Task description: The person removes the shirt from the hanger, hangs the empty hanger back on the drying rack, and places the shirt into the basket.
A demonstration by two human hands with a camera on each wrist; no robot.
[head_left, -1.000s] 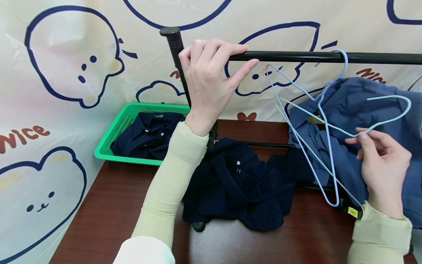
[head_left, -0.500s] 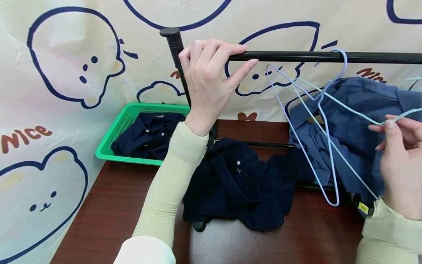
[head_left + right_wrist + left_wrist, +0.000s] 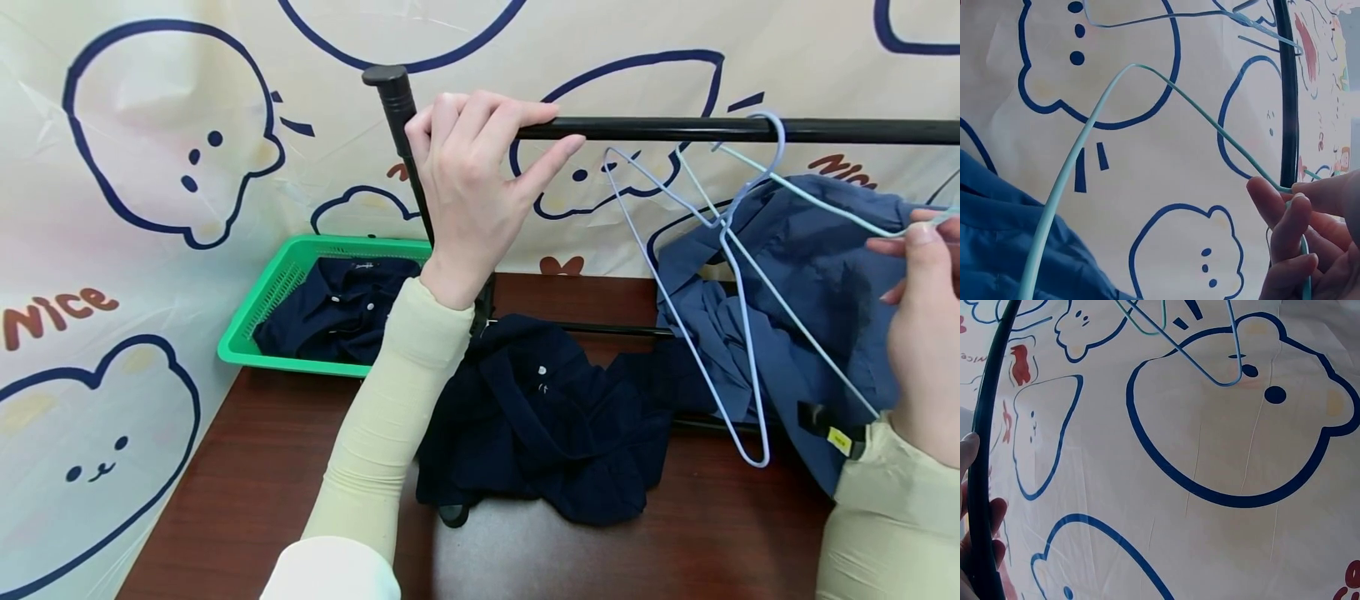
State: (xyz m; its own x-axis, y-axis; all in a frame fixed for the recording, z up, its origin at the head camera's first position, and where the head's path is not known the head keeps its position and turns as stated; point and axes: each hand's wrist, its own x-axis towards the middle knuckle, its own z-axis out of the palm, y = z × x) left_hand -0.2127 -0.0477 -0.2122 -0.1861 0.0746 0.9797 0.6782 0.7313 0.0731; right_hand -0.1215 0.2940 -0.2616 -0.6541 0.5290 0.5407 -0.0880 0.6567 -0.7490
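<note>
The fingers (image 3: 1294, 231) of the right hand (image 3: 933, 317) pinch the mint hanger (image 3: 1055, 200), thumb and index closed on its wire by the neck; those of the left hand (image 3: 476, 167) curl around the black rail (image 3: 645, 128). Just beyond, the mint hanger overlaps the light-blue hanger (image 3: 781, 143) hooked on the rail, in front of the blue garment (image 3: 817, 250). The wires could snag if drawn across each other, and so light a pinch might let the mint one swivel.
</note>
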